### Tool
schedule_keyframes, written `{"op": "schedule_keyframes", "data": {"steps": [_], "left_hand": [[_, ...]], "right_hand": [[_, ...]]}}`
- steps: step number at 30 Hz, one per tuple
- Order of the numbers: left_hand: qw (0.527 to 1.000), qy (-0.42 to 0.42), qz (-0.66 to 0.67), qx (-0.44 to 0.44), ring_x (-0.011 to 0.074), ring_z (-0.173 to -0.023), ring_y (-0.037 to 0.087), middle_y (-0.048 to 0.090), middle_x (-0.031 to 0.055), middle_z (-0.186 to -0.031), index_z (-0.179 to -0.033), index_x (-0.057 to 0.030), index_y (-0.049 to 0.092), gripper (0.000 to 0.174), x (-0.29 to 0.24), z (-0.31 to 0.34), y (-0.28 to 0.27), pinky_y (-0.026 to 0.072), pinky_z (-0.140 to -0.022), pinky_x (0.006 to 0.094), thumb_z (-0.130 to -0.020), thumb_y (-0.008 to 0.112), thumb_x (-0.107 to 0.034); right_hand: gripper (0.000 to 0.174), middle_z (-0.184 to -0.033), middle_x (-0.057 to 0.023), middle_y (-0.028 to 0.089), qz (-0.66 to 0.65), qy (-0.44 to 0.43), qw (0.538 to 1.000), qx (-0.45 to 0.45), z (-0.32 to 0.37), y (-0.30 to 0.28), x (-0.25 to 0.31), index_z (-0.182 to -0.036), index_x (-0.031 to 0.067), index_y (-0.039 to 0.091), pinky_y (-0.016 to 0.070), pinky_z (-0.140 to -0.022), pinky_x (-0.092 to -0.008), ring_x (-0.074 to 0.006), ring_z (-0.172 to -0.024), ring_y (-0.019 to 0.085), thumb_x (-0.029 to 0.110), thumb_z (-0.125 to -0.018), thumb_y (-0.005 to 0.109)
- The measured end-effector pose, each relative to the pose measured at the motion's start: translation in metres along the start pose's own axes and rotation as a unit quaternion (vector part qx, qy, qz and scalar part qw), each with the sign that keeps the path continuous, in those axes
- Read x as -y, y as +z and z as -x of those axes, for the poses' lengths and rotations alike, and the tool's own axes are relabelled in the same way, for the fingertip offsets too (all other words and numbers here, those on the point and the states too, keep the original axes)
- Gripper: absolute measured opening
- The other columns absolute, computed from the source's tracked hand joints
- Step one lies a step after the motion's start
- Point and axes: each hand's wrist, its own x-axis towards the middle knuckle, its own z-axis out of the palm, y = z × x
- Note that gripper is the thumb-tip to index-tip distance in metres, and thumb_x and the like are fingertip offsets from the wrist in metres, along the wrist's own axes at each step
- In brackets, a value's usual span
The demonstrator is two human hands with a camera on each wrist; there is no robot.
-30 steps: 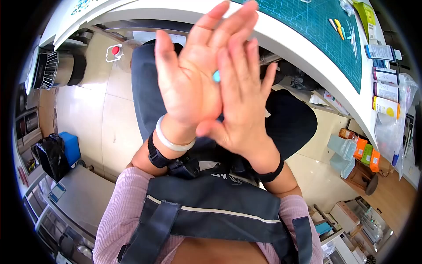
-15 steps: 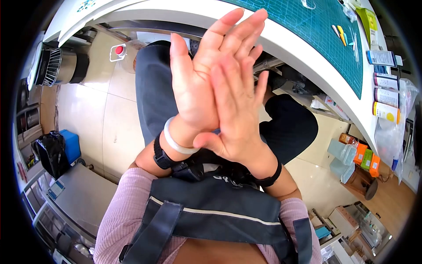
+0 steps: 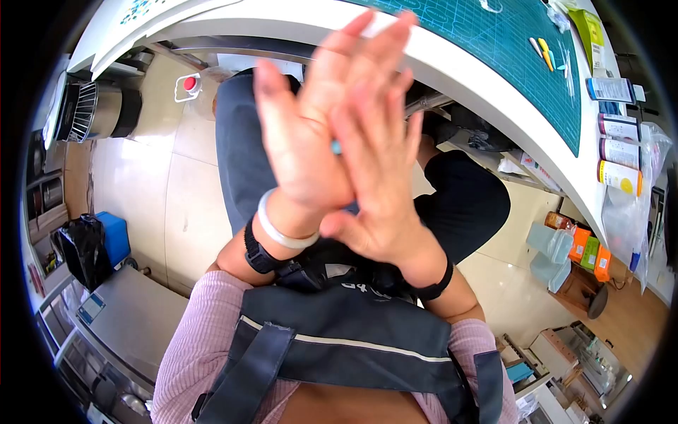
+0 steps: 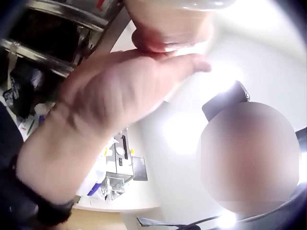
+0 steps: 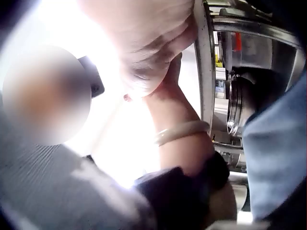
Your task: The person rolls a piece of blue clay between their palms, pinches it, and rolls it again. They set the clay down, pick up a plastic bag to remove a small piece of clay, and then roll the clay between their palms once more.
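Note:
A small light-blue lump shows between the two palms, mostly covered by the right fingers. Under it the left hand lies palm up, its fingers stretched out and slightly blurred, with a white bangle at its wrist. Across that palm rests the right hand, palm down, fingers straight and thumb out to the side. In the left wrist view the right hand presses up against the base of the left hand. The right wrist view has the left wrist below the right hand.
Ahead is a white table with a green cutting mat. On the mat lie slim tools. Several bottles line the table's right side. The person's legs are below the hands. A red-capped jug stands on the floor.
The right hand has slid back and forth over the left palm. The blue lump showed a second ago, was hidden half a second ago, and shows again nearer the left thumb.

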Motion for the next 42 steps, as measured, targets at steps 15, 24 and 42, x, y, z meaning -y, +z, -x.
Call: {"op": "schedule_keyframes", "data": {"steps": [15, 24, 42], "left_hand": [[0.994, 0.092, 0.054, 0.007, 0.0292, -0.134, 0.024, 0.026, 0.0195, -0.143, -0.138, -0.0056, 0.025, 0.07, -0.012, -0.007, -0.004, 0.0229, -0.108, 0.0401, -0.091, 0.017, -0.056], [0.992, 0.112, 0.025, 0.048, 0.0234, -0.137, 0.017, 0.019, 0.0139, -0.147, -0.142, -0.0075, 0.018, 0.074, -0.009, -0.008, -0.016, 0.0206, -0.11, 0.0396, -0.089, 0.017, -0.06], [0.987, 0.116, 0.088, 0.072, 0.0203, -0.137, 0.017, 0.017, 0.0116, -0.148, -0.143, -0.0104, 0.016, 0.076, -0.005, -0.012, -0.023, 0.0155, -0.11, 0.0354, -0.088, 0.013, -0.063]], "right_hand": [[0.101, -0.146, -0.0204, 0.019, 0.042, 0.01, 0.997, 0.067, 0.005, 0.009, 0.01, -0.139, -0.0008, 0.025, -0.0007, -0.1, -0.0636, -0.04, -0.136, 0.01, 0.077, -0.074, 0.033], [0.097, -0.146, -0.0184, 0.021, 0.013, 0.008, 0.999, 0.052, 0.004, 0.008, 0.014, -0.138, -0.0002, 0.029, 0.0033, -0.098, -0.0665, -0.038, -0.136, 0.014, 0.073, -0.074, 0.038], [0.102, -0.145, -0.0189, 0.021, 0.019, 0.019, 0.998, 0.064, 0.013, 0.011, 0.012, -0.138, -0.0004, 0.026, 0.0043, -0.098, -0.0667, -0.0372, -0.135, 0.016, 0.075, -0.072, 0.038]]}}
